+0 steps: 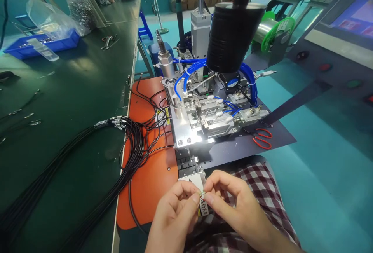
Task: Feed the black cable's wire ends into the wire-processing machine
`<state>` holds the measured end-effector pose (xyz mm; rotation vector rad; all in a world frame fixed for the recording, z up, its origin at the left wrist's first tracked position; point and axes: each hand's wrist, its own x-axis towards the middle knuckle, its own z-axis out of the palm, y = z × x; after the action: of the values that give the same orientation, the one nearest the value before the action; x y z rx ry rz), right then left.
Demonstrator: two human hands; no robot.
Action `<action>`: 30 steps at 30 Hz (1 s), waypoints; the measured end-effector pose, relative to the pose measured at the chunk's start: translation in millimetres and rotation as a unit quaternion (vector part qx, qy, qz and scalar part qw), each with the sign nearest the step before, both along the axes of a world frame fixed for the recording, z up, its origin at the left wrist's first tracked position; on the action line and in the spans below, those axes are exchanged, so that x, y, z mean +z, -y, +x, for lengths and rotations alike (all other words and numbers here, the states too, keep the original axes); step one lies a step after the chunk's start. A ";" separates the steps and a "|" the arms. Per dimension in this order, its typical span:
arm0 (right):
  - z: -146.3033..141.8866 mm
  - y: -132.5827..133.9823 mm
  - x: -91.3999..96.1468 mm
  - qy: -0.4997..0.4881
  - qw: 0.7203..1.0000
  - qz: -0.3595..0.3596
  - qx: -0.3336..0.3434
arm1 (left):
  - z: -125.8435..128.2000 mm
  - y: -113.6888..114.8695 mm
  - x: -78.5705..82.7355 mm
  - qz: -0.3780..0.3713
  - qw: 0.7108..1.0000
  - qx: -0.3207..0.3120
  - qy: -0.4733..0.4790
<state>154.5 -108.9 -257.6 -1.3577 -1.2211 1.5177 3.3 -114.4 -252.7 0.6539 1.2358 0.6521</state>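
Low in the middle of the view, my left hand (178,210) is closed, thumb and forefinger pinching a small bit of thin, light-coloured wires (202,194). From the other side my right hand (233,198) pinches the same small piece, so the fingertips of both hands nearly meet. Fine detail of the wires is too small to make out. Just behind the fingers is the white end plate (192,179) of a machine, with a label (203,207) below it. A black cable (132,206) hangs over the orange board and runs down out of sight near my left forearm.
A bundle of black cables (132,144) crosses from the green table (87,89) onto the orange board (157,187). The metal machine (215,117) with blue hoses stands ahead, under a black duct (234,35). Red-handled cutters (264,138) and a wire spool (266,29) are on the right.
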 end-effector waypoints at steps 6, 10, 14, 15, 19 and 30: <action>-0.6 -3.7 0.6 -0.033 0.999 -0.035 0.003 | 0.6 -3.0 6.0 0.008 1.000 -0.015 0.012; 0.0 -4.2 -1.0 -0.039 0.998 -0.045 0.006 | 3.3 -4.9 9.8 0.012 0.999 -0.024 0.016; -0.5 -1.2 -0.8 -0.059 0.997 -0.039 0.006 | 5.9 -3.5 9.1 0.013 1.000 0.002 0.013; -1.0 -0.6 -0.5 -0.065 0.997 -0.044 0.002 | 6.1 -2.9 8.3 0.015 1.000 0.004 0.019; -3.5 0.1 -0.9 -0.081 0.994 -0.073 -0.012 | 4.7 -0.7 4.4 0.025 0.999 -0.007 0.042; -4.5 6.8 -5.0 -0.098 0.992 -0.084 -0.015 | 5.2 -1.7 3.5 0.010 0.997 0.008 0.075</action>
<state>150.0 -115.7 -262.7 -1.2905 -0.9658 1.7202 8.5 -112.6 -249.1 0.6005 1.0986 0.7148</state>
